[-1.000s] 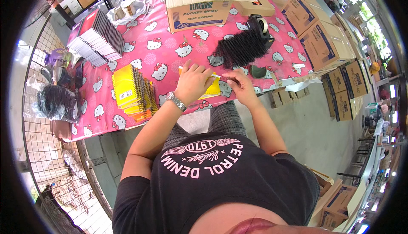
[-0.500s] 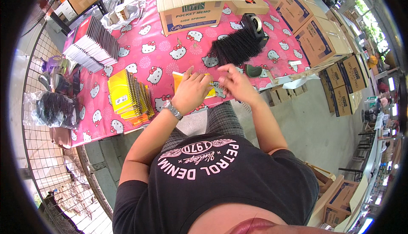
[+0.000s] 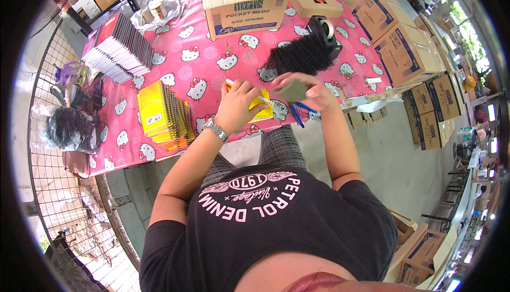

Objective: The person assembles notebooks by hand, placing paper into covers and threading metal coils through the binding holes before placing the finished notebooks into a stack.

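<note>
My left hand (image 3: 238, 102) is closed on a small yellow notebook (image 3: 260, 107) at the table's near edge, its white page edges showing by the fingers. To its right, my right hand (image 3: 319, 94) grips a dark green, rounded flat piece (image 3: 292, 90), slightly blurred, whose kind I cannot make out. Below that hand lies a pair of blue-handled pliers (image 3: 298, 113). Just beyond it is a pile of black spiral binding coils (image 3: 300, 56). Left of my left arm stands a leaning stack of yellow spiral notebooks (image 3: 159, 114).
A pink patterned cloth (image 3: 178, 53) covers the table. Further off are an open carton (image 3: 244, 16), a black tape dispenser (image 3: 323, 31) and a stack of spiral notebooks (image 3: 119, 48). Cartons (image 3: 406, 53) are piled at the right; a plastic-wrapped black bundle (image 3: 71, 127) sits left.
My right hand has picked the dark green piece up off the table and brought it left, near the yellow notebook. The blue-handled pliers now show. My left hand remains at the notebook.
</note>
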A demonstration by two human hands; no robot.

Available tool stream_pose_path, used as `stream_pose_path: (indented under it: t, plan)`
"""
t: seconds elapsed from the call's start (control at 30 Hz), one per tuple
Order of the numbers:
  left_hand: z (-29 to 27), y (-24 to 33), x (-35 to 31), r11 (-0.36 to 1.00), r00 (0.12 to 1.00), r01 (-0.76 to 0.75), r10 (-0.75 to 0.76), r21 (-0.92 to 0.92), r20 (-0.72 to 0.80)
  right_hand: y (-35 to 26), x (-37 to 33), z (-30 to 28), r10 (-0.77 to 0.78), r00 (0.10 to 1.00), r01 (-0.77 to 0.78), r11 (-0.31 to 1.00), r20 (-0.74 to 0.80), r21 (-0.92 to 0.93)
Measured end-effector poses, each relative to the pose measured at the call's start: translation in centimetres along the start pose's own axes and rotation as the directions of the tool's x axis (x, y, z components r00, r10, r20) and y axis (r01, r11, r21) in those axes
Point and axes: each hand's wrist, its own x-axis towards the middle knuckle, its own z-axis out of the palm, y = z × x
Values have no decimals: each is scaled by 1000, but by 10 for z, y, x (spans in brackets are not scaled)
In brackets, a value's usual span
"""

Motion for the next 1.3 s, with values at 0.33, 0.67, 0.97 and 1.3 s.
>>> stream_pose_path:
  t: [0.33,0.67,0.97,1.3]
  plan:
    - [-5,-6,7,997,999,31,-29,-72,17,-1,12,2,52,995,-18,937,89,-349]
    - [-8,-11,8,991,998,44,-38,-123,54,-2,20,-1,164,985,-140,945,58,-296]
    - [-20,-36,8,978,992,108,-95,-179,78,1,38,9,-26,995,27,1000,98,-8]
    - [-15,-45,10,791,951,306,-278,-530,133,66,11,-59,-318,609,-561,474,-726,-678]
